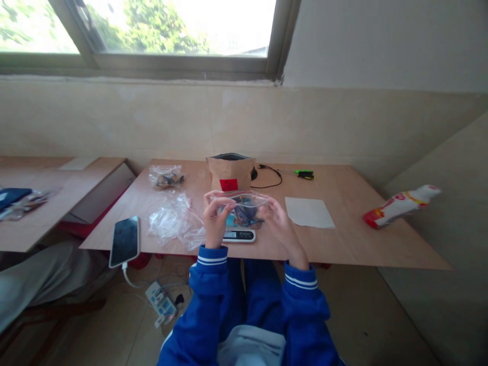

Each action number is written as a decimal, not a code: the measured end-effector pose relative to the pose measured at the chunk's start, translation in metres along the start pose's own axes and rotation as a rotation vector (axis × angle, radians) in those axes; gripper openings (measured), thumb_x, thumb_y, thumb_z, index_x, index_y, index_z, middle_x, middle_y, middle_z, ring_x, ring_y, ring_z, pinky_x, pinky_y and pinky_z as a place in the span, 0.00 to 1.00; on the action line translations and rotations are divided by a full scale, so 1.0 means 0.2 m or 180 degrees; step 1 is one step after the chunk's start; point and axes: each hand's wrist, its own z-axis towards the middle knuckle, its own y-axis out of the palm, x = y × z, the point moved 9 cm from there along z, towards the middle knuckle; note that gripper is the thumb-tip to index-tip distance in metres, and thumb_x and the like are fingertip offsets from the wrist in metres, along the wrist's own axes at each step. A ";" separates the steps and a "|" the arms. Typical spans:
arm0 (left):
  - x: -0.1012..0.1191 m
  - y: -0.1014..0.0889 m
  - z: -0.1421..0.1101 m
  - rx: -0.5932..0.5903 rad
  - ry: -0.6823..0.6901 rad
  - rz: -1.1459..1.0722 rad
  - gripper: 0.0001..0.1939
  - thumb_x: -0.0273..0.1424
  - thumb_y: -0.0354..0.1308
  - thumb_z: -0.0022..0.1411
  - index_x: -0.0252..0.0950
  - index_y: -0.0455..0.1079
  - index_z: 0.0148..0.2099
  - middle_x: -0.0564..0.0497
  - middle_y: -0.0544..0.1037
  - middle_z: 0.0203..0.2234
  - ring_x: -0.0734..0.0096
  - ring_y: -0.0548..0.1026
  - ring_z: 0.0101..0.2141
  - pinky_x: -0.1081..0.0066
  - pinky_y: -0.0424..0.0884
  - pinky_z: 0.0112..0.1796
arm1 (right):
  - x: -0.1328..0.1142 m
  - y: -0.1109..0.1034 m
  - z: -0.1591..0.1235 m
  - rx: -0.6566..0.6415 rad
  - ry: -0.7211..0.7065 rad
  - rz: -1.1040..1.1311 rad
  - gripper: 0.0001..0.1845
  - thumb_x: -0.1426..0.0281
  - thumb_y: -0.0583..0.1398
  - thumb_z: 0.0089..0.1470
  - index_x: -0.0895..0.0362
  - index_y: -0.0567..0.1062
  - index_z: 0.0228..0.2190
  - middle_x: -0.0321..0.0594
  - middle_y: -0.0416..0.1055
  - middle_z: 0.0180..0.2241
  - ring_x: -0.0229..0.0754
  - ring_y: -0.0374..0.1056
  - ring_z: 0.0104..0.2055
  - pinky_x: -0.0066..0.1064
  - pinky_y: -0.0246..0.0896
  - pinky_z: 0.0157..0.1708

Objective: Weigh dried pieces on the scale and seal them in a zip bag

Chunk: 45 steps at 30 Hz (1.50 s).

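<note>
Both my hands hold up a small clear zip bag [244, 208] with dark contents, just above a small digital scale [239, 235] near the table's front edge. My left hand [214, 219] pinches the bag's left end, fingers closed on it. My right hand [278, 221] pinches the right end the same way. Behind the bag stands an open brown paper pouch [230, 173] with a red label.
A pile of empty clear bags [175, 219] lies left of the scale, a filled bag [166, 177] behind it. A phone [124, 240] overhangs the front left edge, cabled to a power strip [161, 302]. White paper [308, 212], a snack packet [400, 204], a green-handled tool [305, 174] lie right.
</note>
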 end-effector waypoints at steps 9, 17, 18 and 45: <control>-0.26 0.02 -0.18 0.0325 -0.1369 -0.0923 0.24 0.47 0.54 0.64 0.39 0.62 0.55 0.50 0.72 0.37 0.74 0.74 0.35 0.74 0.71 0.36 | 0.02 -0.03 -0.09 0.1125 -0.0016 0.0280 0.21 0.54 0.55 0.60 0.57 0.79 0.36 0.42 0.79 0.38 0.45 0.74 0.43 0.36 0.69 0.46; -0.10 0.08 -0.20 -0.0168 -0.0827 -0.0176 0.17 0.41 0.50 0.68 0.37 0.73 0.36 0.50 0.75 0.32 0.70 0.73 0.37 0.72 0.67 0.40 | -0.06 0.07 -0.10 0.0110 -0.0489 -0.0621 0.19 0.58 0.55 0.62 0.53 0.79 0.45 0.42 0.74 0.52 0.48 0.68 0.55 0.41 0.60 0.57; -0.07 0.09 -0.19 -0.0161 -0.0724 -0.0057 0.16 0.40 0.50 0.68 0.37 0.73 0.36 0.49 0.75 0.33 0.70 0.73 0.38 0.72 0.67 0.41 | -0.08 0.07 -0.10 0.0103 -0.0547 -0.0757 0.18 0.58 0.55 0.62 0.53 0.79 0.44 0.43 0.75 0.51 0.49 0.69 0.54 0.41 0.61 0.55; -0.30 0.03 -0.15 -0.0278 -0.1879 -0.0915 0.23 0.52 0.57 0.58 0.37 0.75 0.37 0.60 0.55 0.13 0.81 0.51 0.14 0.77 0.48 0.14 | 0.07 -0.17 -0.15 0.1565 0.0017 -0.0335 0.22 0.53 0.57 0.57 0.58 0.80 0.32 0.38 0.74 0.26 0.39 0.67 0.27 0.29 0.62 0.27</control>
